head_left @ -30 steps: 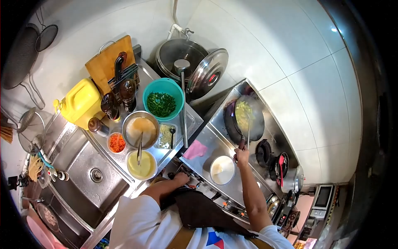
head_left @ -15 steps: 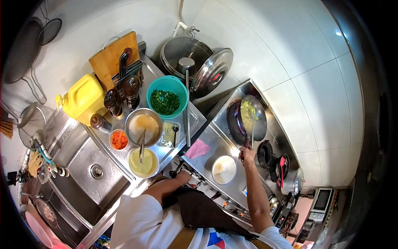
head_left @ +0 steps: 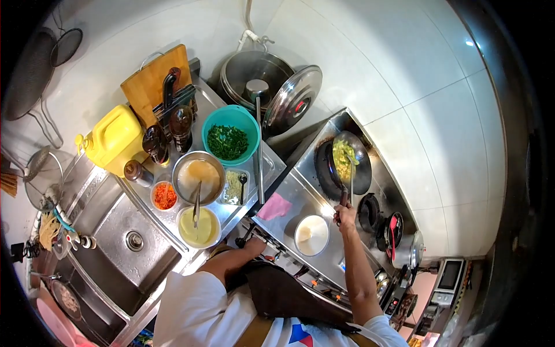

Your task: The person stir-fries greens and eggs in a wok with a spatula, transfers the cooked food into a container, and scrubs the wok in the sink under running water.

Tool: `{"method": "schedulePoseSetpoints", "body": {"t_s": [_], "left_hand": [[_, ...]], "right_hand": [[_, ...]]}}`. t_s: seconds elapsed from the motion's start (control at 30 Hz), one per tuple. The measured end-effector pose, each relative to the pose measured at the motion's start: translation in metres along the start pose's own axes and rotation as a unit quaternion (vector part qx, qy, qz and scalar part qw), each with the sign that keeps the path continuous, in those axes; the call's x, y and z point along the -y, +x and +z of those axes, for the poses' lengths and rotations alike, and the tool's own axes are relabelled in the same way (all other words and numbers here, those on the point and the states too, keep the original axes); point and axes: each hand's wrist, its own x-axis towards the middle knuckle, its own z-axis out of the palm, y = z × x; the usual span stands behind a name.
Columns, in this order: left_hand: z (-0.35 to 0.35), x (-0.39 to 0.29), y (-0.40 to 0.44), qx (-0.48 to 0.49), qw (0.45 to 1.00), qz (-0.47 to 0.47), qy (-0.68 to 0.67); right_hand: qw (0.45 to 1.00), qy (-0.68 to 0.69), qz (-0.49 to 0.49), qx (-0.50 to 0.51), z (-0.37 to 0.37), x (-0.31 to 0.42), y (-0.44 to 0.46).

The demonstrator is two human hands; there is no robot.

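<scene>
My right hand (head_left: 346,214) is closed around the handle end of a long metal spatula (head_left: 352,186), close against the dark handle (head_left: 344,198) of a wok. The spatula's far end reaches into yellow and green chopped food (head_left: 343,160) in the wok (head_left: 362,173), which sits over the burner at the back of the stove. My left hand (head_left: 254,247) is low at the stove's front edge, fingers curled, beside a black-handled part (head_left: 245,236). What it grips, if anything, is hidden. Between the hands stands a white container (head_left: 312,236) with a little pale residue inside.
A pink cloth (head_left: 274,206) lies on the steel stove top. Left of it are a teal bowl of chopped greens (head_left: 228,142), a steel bowl of liquid (head_left: 198,177), chopped carrot (head_left: 164,196) and minced garlic (head_left: 233,186). A large pot (head_left: 231,75) with its lid leaning stands behind.
The food in the wok has been shifted about and more green shows at the spatula's end. Both hands stay in nearly the same places; the view has moved slightly.
</scene>
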Motion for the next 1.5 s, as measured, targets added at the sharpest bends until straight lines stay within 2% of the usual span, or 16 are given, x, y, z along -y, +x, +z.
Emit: {"method": "schedulePoseSetpoints", "body": {"t_s": [0.17, 0.37, 0.47, 0.6, 0.8, 1.0, 1.1, 1.23, 1.5], "left_hand": [[0.031, 0.008, 0.025, -0.009, 0.992, -0.079, -0.094], [0.002, -0.001, 0.002, 0.011, 1.000, -0.004, 0.029], [0.019, 0.004, 0.010, -0.049, 0.998, 0.015, 0.041], [0.021, 0.005, 0.006, -0.076, 0.994, 0.038, 0.070], [0.014, 0.000, 0.001, -0.084, 0.996, 0.014, 0.036], [0.001, -0.003, -0.012, -0.043, 0.993, 0.059, 0.096], [0.010, -0.004, -0.004, -0.039, 0.995, 0.026, 0.085], [0.017, 0.002, 0.003, -0.037, 0.993, 0.047, 0.099], [0.004, -0.002, -0.003, -0.018, 0.994, 0.031, 0.099]], "right_hand": [[1.000, 0.021, 0.003, -0.001, 0.000, 0.001, 0.003], [1.000, 0.019, 0.008, -0.004, 0.000, 0.005, 0.001], [1.000, 0.014, 0.004, -0.011, 0.001, 0.006, -0.002], [1.000, 0.009, 0.003, -0.008, -0.001, 0.003, 0.002], [1.000, 0.013, -0.003, -0.006, -0.004, -0.002, 0.005], [1.000, 0.005, 0.010, 0.001, -0.007, -0.002, 0.006], [1.000, 0.008, 0.022, 0.003, -0.008, 0.001, 0.005], [1.000, 0.021, 0.010, 0.015, -0.011, 0.002, 0.003], [1.000, 0.014, 0.006, 0.005, -0.013, -0.002, 0.006]]}}
